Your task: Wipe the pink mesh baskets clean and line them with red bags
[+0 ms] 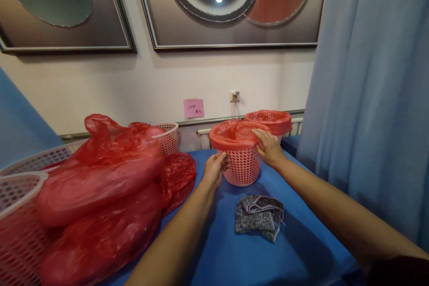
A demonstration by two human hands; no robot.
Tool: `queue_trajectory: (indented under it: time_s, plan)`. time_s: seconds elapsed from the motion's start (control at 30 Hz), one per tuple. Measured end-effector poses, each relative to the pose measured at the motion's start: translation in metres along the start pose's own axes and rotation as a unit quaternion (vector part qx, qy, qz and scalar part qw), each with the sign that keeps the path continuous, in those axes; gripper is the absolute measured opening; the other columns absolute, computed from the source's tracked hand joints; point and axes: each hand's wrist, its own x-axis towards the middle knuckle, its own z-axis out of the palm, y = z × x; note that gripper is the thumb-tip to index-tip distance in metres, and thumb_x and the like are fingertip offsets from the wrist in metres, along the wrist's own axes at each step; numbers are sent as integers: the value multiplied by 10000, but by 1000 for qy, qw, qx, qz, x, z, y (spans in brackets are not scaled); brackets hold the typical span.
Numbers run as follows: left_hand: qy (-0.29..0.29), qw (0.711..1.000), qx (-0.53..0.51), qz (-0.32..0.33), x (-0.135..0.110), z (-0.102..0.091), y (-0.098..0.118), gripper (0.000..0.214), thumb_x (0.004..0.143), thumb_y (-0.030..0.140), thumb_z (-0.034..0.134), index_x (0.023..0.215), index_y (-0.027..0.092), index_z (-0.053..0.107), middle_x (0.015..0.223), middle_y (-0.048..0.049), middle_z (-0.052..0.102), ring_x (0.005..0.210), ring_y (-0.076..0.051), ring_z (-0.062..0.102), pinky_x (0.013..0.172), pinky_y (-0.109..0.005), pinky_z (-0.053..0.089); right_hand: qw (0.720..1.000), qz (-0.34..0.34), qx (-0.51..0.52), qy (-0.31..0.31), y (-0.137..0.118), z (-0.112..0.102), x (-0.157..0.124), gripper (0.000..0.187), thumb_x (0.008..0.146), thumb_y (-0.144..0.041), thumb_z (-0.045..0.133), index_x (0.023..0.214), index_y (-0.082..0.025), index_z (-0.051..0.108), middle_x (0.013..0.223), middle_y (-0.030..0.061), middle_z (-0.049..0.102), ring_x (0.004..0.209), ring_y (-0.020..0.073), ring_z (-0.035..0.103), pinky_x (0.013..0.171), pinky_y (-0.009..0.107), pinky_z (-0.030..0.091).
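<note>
A perforated pink plastic basket (241, 167) stands upright on the blue-covered table, lined with a red plastic bag (225, 142) folded down over its rim. On its right side my right hand (271, 146) has its fingers and thumb closed on the bag at the rim. My left hand (216, 169) is at the basket's lower left, just under the bag's folded edge. Its fingers are curled together, and I cannot make out whether anything is in them. Nearer to me lies a folded grey speckled cloth (258, 216) with a pale edge.
Behind stands another bag-lined basket (276, 132). A large heap of red plastic bags (103, 187) fills the left, among pale baskets (20, 228). A blue curtain (372, 98) hangs at right. On the wall are a socket (233, 96), a pink note (193, 108) and framed pictures (234, 35).
</note>
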Motion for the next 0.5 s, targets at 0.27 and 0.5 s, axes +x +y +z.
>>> queue_trajectory:
  time_s: [0.27, 0.5]
  plan:
    - [5, 944, 213, 253, -16, 5, 38, 322, 837, 171, 673, 1152, 201, 612, 1249, -121, 619, 1224, -290, 561, 1104, -489, 436, 993, 10, -4, 115, 8, -4, -12, 582, 800, -104, 534, 1375, -175, 482, 1436, 189, 475, 1368, 332, 459, 1134, 545, 413]
    - [-36, 800, 432, 414, 2, 22, 46, 235, 955, 216, 579, 1177, 165, 635, 1173, -127, 663, 1086, -278, 586, 963, -429, 471, 995, 43, -20, 91, 36, -2, -4, 316, 859, -117, 510, 1147, -178, 624, 1175, 154, 619, 1147, 295, 592, 1020, 481, 504]
